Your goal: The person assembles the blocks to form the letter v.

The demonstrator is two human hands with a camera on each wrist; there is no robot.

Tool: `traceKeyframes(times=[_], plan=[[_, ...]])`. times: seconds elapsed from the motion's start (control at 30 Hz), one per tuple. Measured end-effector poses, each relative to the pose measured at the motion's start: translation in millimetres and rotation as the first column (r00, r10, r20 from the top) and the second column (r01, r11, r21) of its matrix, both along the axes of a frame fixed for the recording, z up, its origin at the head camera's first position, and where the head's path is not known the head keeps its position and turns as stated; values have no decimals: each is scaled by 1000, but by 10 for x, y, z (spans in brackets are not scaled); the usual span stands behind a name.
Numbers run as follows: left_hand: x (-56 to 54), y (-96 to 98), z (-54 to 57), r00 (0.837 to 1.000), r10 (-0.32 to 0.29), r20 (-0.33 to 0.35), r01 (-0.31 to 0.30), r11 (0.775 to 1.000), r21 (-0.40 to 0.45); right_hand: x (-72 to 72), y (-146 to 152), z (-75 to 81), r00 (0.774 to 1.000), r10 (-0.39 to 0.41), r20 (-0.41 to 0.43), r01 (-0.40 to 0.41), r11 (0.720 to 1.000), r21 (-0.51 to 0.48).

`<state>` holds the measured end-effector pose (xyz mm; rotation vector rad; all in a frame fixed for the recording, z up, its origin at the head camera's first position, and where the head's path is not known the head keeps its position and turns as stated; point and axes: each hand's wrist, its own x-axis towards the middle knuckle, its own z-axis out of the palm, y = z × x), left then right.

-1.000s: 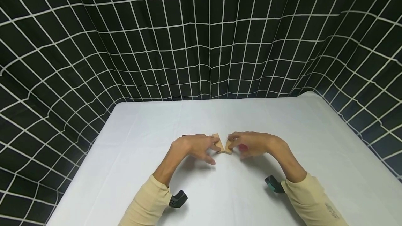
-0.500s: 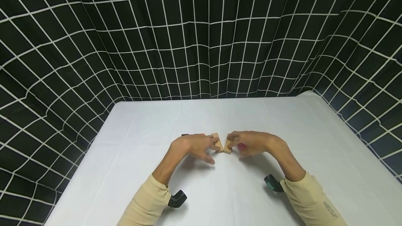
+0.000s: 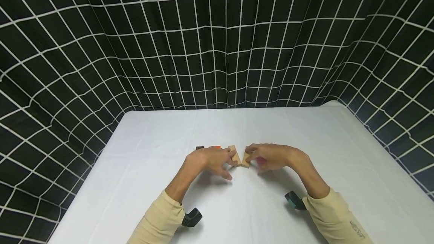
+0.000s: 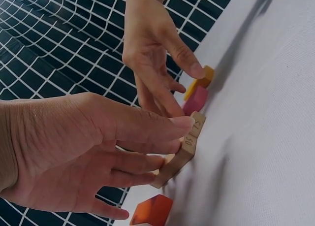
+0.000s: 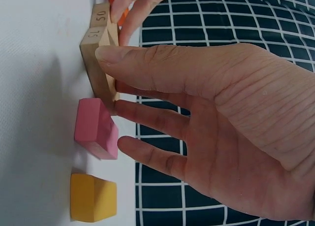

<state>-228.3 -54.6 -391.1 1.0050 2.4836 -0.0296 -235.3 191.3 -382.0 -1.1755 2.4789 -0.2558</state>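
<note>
My left hand (image 3: 211, 159) holds a plain wooden block (image 3: 233, 149) between thumb and fingers at the middle of the white table. Opposite it, my right hand (image 3: 272, 155) pinches a second wooden block (image 3: 245, 164). The near ends of the two blocks meet, and their far ends spread apart in a V. Both wrist views show small dark markings on the end faces: in the right wrist view, one block (image 5: 101, 14) seems to read 50, while the other block (image 5: 89, 36) has characters I cannot read surely. Fingers cover much of both blocks.
A pink block (image 5: 96, 127) and a yellow block (image 5: 93, 197) stand on the table by the right hand. Beside the left hand lie an orange block (image 4: 152, 210) and a dark block (image 3: 200, 147). A black gridded curtain (image 3: 220, 40) surrounds the table's back and sides.
</note>
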Motion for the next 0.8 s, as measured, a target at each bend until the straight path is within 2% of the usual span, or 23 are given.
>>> traceKeyframes(times=[0.37,0.6,0.8], plan=[[31,45,5,998,57,4,-57,998,-36,-22,-18,-12,1000,-20,-2,20,1000,2],[40,42,6,999,53,9,-52,997,-53,-21,-23,-14,999,-44,23,44,999,5],[40,30,24,999,47,7,-46,997,-59,-43,-24,-25,999,-27,19,27,1000,4]])
